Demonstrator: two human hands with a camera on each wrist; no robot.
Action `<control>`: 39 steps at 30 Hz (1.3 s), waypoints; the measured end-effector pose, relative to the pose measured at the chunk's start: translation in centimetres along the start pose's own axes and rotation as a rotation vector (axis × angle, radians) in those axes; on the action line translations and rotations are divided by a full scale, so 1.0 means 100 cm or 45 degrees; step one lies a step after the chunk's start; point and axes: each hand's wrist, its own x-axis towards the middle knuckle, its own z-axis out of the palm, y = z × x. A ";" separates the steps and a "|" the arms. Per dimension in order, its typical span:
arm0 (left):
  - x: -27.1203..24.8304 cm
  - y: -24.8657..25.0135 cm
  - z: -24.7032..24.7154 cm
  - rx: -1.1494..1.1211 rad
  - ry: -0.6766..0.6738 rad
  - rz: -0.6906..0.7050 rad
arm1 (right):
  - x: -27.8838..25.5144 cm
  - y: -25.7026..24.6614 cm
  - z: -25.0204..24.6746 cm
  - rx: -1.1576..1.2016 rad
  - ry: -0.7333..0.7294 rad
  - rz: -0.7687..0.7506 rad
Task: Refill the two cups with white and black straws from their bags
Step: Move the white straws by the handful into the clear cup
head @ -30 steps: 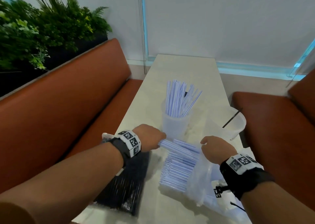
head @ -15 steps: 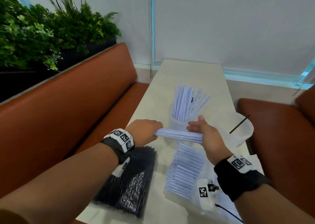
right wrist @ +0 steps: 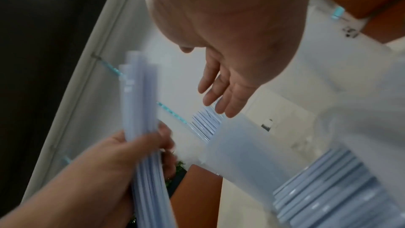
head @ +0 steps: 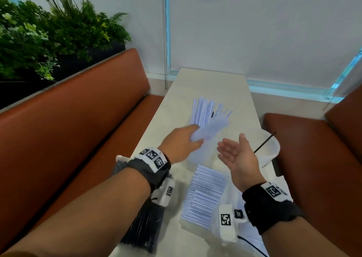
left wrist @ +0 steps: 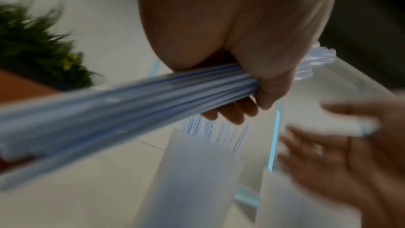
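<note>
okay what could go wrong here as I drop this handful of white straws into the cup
The cup already holds many white straws fanned out, so the bundle gripped by your left hand might snag on them and spill. Your right hand is open and steadies nothing, so the push could tip the cup.

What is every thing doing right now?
Left hand: grips a bundle of white straws.
Right hand: open, holds nothing.
Near cup: upright, holds white straws.
Far cup: one black straw inside.
Black straw bag: lying flat.
</note>
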 end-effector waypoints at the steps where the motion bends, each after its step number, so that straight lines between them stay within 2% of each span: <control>1: 0.004 0.008 -0.005 -0.330 0.130 -0.050 | -0.001 0.003 0.001 0.022 -0.011 0.062; 3: 0.010 0.030 -0.013 -0.904 0.341 -0.056 | -0.003 0.008 0.006 0.051 -0.042 0.180; 6: 0.021 0.050 -0.021 -1.533 0.466 -0.032 | -0.007 0.009 0.013 0.187 -0.067 0.298; 7: 0.023 0.054 -0.021 -1.676 0.468 -0.033 | -0.008 0.008 0.015 0.242 -0.077 0.319; 9: 0.023 0.060 -0.015 -1.789 0.444 -0.034 | -0.010 0.007 0.021 0.334 -0.129 0.349; 12: 0.016 0.064 0.003 -1.704 0.403 -0.076 | -0.014 0.005 0.028 0.428 -0.200 0.386; 16: 0.021 0.058 -0.002 -1.778 0.456 -0.125 | -0.010 0.003 0.023 0.437 -0.144 0.327; 21: 0.020 0.059 0.004 -1.707 0.448 -0.181 | -0.013 0.000 0.031 0.369 -0.331 0.295; 22: 0.020 0.058 0.003 -1.720 0.452 -0.194 | -0.013 -0.001 0.031 0.259 -0.327 0.200; 24: 0.021 0.052 -0.001 -1.743 0.469 -0.199 | -0.009 -0.002 0.026 -0.151 -0.323 -0.163; 26: 0.021 0.050 0.002 -1.683 0.471 -0.209 | -0.009 -0.001 0.024 -0.644 -0.436 -0.462; 28: 0.018 0.053 0.011 -1.589 0.451 -0.232 | -0.009 0.003 0.028 -1.037 -0.508 -0.501; 29: 0.018 0.053 0.014 -1.557 0.440 -0.238 | -0.008 0.005 0.029 -1.164 -0.462 -0.500; 32: 0.023 0.052 0.005 -1.567 0.444 -0.167 | -0.005 0.011 0.027 -1.286 -0.284 -0.497; 35: 0.032 0.050 -0.011 -1.547 0.424 -0.087 | -0.003 0.015 0.026 -1.391 -0.226 -0.517; 37: 0.037 0.056 -0.017 -1.421 0.395 -0.015 | 0.002 0.013 0.030 -1.507 -0.200 -0.567; 39: 0.048 0.058 -0.029 -1.282 0.493 -0.004 | 0.011 0.007 0.033 -1.674 -0.145 -0.661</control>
